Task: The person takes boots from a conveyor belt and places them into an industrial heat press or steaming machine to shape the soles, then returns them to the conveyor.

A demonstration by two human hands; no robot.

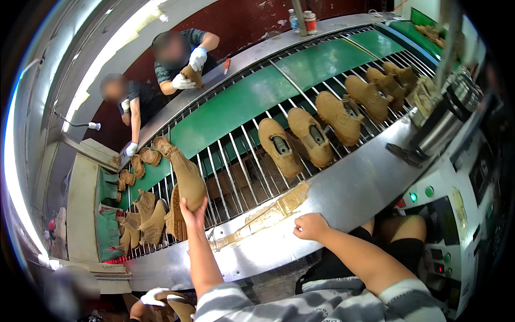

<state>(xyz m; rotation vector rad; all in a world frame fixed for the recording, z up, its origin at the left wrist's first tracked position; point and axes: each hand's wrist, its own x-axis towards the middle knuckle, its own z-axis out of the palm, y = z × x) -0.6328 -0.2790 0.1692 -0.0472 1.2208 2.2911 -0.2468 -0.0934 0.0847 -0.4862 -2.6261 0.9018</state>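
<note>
Head view: your left hand (pixel 192 208) is raised over the conveyor (pixel 236 104), its grip closed around the toe end of a tan boot (pixel 185 174), which it holds up tilted, shaft pointing away from you toward the conveyor's far rail. Your right hand (pixel 310 226) rests on the steel ledge (pixel 343 196) that forms the conveyor's near edge, fingers curled loosely inward and holding nothing, just beside a strip of yellowish glue residue (pixel 279 206) running along that ledge. On the conveyor's rods, to the right of the held boot, a row of tan boots (pixel 308 137) lies side by side, openings facing up, trailing off toward the conveyor's right end. At the conveyor's left end more tan boots (pixel 147 212) stand clustered. Across the conveyor, at its far rail, two other people stand; one, in white gloves (pixel 197 56), holds a boot, the other's gloved hand (pixel 131 148) reaches to the rail. Right of the conveyor's near ledge sits a control panel with green buttons (pixel 421 194).
</note>
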